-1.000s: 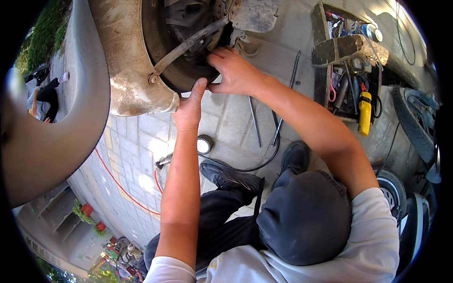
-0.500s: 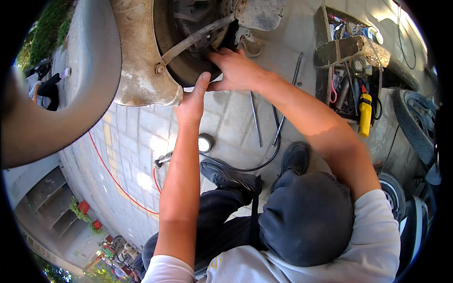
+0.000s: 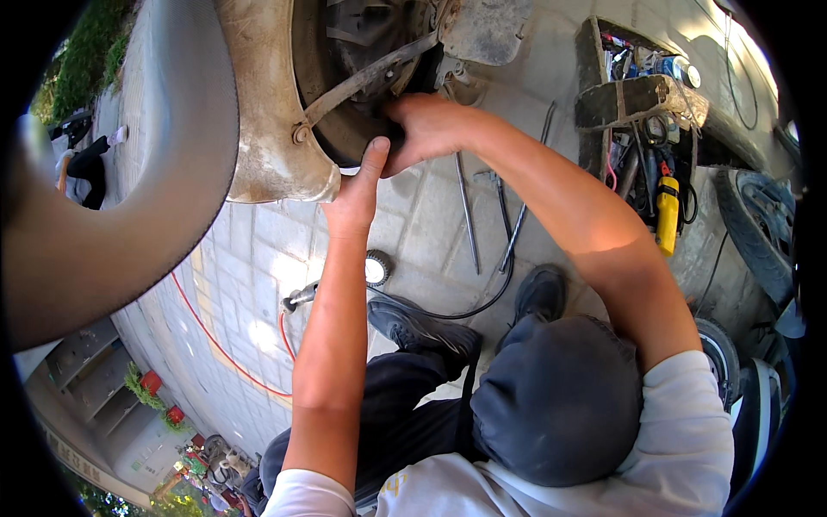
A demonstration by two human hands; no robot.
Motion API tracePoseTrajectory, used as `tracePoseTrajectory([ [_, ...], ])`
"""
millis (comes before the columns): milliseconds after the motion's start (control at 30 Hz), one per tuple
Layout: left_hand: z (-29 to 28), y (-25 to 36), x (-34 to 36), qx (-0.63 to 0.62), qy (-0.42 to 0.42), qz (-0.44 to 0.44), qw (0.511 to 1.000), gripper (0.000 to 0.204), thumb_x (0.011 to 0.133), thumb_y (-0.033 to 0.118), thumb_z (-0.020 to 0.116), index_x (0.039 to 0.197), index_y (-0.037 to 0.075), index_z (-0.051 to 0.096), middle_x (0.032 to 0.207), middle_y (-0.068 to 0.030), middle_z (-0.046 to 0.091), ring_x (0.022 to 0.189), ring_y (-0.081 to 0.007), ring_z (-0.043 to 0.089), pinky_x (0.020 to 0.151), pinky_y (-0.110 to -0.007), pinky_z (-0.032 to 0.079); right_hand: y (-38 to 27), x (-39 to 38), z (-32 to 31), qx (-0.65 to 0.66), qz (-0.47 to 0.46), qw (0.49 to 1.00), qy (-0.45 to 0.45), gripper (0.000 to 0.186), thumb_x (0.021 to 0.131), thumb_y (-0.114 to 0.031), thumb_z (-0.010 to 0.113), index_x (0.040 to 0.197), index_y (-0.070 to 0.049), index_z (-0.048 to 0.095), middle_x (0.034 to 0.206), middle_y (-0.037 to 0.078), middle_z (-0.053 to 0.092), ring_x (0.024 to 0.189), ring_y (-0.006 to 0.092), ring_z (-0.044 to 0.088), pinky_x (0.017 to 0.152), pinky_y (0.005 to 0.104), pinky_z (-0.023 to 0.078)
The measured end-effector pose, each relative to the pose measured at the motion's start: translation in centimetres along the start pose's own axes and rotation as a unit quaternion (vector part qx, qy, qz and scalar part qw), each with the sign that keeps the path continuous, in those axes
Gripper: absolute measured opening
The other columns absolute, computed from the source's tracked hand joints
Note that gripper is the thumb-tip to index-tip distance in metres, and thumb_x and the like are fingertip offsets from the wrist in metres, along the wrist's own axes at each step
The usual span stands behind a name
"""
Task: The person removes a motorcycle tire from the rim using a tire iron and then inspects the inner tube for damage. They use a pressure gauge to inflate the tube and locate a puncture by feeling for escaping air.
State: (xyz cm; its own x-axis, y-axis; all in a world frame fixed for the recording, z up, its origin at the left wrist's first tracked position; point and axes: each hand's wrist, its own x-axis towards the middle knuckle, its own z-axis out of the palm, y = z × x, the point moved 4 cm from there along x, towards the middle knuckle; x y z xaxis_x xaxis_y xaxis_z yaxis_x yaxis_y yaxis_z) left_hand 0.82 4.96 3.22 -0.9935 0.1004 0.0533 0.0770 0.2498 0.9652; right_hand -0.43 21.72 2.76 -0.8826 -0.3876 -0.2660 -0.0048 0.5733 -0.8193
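At the upper right of the head view, an open toolbox [image 3: 594,103] sits on the paved ground [image 3: 258,258]; it holds a jumble of tools and cables, with a yellow-handled tool [image 3: 667,214] standing at its near end and a dark strap-bound bundle [image 3: 633,96] lying across its top. What else is inside is too cluttered to tell.

Long metal bars [image 3: 465,207] lie on the pavers between the toolbox and the wheel arch, and a black hose [image 3: 482,302] curls past them toward the person's shoes [image 3: 422,327]. A small round lamp [image 3: 376,268] glows on the ground just beside the left forearm, with a red line [image 3: 215,336] trailing away to the lower left. A loose tyre [image 3: 758,224] lies at the right rim. Bare paving is open to the left of the arms; the car's curved body panel [image 3: 112,172] closes off the upper left.

The dusty, mud-stained wheel arch liner [image 3: 267,112] frames a dark cavity, crossed by a slanted metal suspension arm [image 3: 370,73] bolted at its lower end. The right hand [image 3: 426,129] reaches into that cavity, fingers curled shut around a dark part there; which part cannot be told. The left hand [image 3: 357,185] is just below it, thumb raised and pressing against the same dark edge, its other fingers hidden.
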Motion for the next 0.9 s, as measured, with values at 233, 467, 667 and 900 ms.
tracePoseTrajectory([
  [233, -0.4, 0.2, 0.0, 0.032, -0.007, 0.018, 0.999, 0.07, 0.075, 0.018, 0.085, 0.131, -0.003, 0.049, 0.129, -0.0137, 0.055, 0.114, -0.022, 0.053, 0.102, -0.034, 0.041, 0.6, -1.3, 1.4, 0.019, -0.044, 0.98, 0.195, 0.086, 0.059, -0.046, 0.084, 0.122, 0.003, 0.055, 0.115, 0.024, 0.064, 0.105, 0.04, 0.062, 0.091, 0.0429, 0.051],
  [467, -0.2, 0.7, -0.1, 0.036, -0.022, 0.008, 0.999, 0.069, 0.076, 0.018, 0.085, 0.131, -0.004, 0.049, 0.128, -0.014, 0.056, 0.113, -0.0218, 0.053, 0.101, -0.034, 0.042, 0.8, -1.0, 1.3, 0.093, -0.029, 0.981, 0.167, 0.084, 0.055, -0.046, 0.085, 0.121, -0.001, 0.058, 0.117, 0.022, 0.064, 0.108, 0.0393, 0.062, 0.093, 0.0415, 0.05],
  [667, -1.0, -0.2, -0.1, 0.061, -0.017, -0.001, 0.998, 0.07, 0.076, 0.021, 0.085, 0.131, -0.004, 0.049, 0.128, -0.0136, 0.056, 0.113, -0.0216, 0.053, 0.1, -0.034, 0.042, -0.4, -0.9, 0.7, 0.031, 0.001, 0.995, 0.091, 0.075, 0.056, -0.049, 0.082, 0.114, -0.006, 0.065, 0.109, 0.018, 0.068, 0.106, 0.0374, 0.062, 0.091, 0.0451, 0.048],
  [900, -0.2, 0.5, 0.1, 0.044, -0.023, -0.005, 0.999, 0.072, 0.075, 0.023, 0.085, 0.131, -0.004, 0.049, 0.129, -0.0135, 0.055, 0.113, -0.0212, 0.053, 0.1, -0.033, 0.042, -0.7, -1.1, -0.4, 0.022, 0.013, 0.999, 0.026, 0.079, 0.057, -0.054, 0.079, 0.116, -0.004, 0.064, 0.113, 0.016, 0.065, 0.109, 0.034, 0.06, 0.092, 0.0478, 0.044],
])
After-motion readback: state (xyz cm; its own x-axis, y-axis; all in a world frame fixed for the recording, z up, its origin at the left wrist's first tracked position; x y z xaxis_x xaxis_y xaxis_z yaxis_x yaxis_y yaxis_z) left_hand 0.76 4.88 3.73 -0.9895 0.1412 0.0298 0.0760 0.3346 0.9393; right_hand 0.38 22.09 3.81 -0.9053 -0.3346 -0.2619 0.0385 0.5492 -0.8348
